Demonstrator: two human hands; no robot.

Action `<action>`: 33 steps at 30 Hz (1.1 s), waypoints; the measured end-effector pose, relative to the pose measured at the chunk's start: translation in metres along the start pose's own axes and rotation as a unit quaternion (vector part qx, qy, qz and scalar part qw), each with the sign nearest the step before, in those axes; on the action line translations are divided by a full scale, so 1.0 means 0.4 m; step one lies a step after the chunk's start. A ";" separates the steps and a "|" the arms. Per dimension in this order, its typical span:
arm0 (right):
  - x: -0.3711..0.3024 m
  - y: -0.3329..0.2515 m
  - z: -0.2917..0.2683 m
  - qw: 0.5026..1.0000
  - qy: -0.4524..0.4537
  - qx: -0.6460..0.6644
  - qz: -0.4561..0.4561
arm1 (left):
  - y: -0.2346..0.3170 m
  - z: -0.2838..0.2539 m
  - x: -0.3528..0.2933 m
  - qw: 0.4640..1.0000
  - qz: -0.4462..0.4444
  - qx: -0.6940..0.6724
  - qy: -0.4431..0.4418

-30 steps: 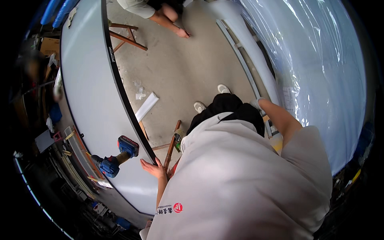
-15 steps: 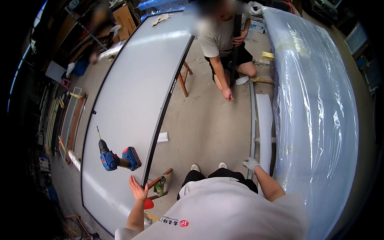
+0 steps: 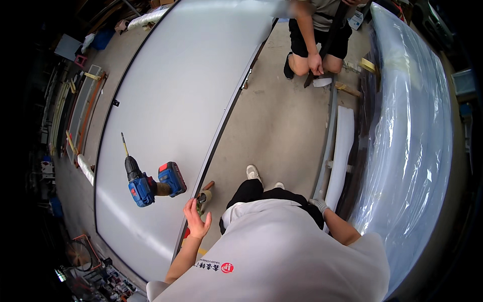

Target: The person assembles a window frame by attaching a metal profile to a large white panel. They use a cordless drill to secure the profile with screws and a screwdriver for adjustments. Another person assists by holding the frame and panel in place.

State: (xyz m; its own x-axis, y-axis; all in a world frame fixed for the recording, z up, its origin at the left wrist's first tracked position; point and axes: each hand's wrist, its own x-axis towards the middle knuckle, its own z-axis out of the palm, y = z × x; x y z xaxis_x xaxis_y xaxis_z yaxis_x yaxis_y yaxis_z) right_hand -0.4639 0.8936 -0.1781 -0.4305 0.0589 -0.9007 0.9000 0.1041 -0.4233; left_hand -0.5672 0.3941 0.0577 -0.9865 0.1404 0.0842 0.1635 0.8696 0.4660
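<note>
My bare left hand (image 3: 196, 220) is raised beside the near right edge of a large pale panel (image 3: 166, 90) with a dark frame, fingers apart and holding nothing. A blue and black cordless drill (image 3: 143, 187) with a long bit lies on the panel, beyond that hand. At my right hip is my right hand (image 3: 318, 204) in a light glove, its fingers loosely stretched. Seen from above, it overlaps the near end of a grey metal rail (image 3: 329, 126); contact cannot be made out.
A co-worker (image 3: 319, 40) kneels ahead with a long dark bar (image 3: 332, 38). A white foam strip (image 3: 341, 151) lies beside the rail. Tall plastic-wrapped goods (image 3: 407, 136) line the right. Long profiles (image 3: 83, 116) lie on the floor at left.
My left hand has lifted off the panel's edge. My view has shifted and my feet have moved. The co-worker's lowered hand is now near the dark bar's lower end.
</note>
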 end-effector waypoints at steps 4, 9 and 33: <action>-0.050 -0.103 0.087 0.988 0.013 0.124 0.094 | -0.004 0.008 0.093 0.998 0.036 -0.047 -0.020; 0.047 -0.052 0.107 0.987 -0.002 0.153 0.052 | -0.024 0.006 0.201 0.993 0.084 -0.070 -0.035; 0.088 -1.239 -0.049 0.890 -0.010 -0.156 -0.428 | 0.282 0.188 0.597 0.983 -0.098 -0.069 0.140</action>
State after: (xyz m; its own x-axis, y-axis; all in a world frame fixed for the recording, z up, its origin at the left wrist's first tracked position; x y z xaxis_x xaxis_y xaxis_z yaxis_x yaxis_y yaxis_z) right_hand -0.9266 0.8635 0.0020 -0.9449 -0.1922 -0.2652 0.1799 0.3721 -0.9106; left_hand -0.7851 0.5613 0.0639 -0.9616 -0.1759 0.2105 -0.0110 0.7914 0.6112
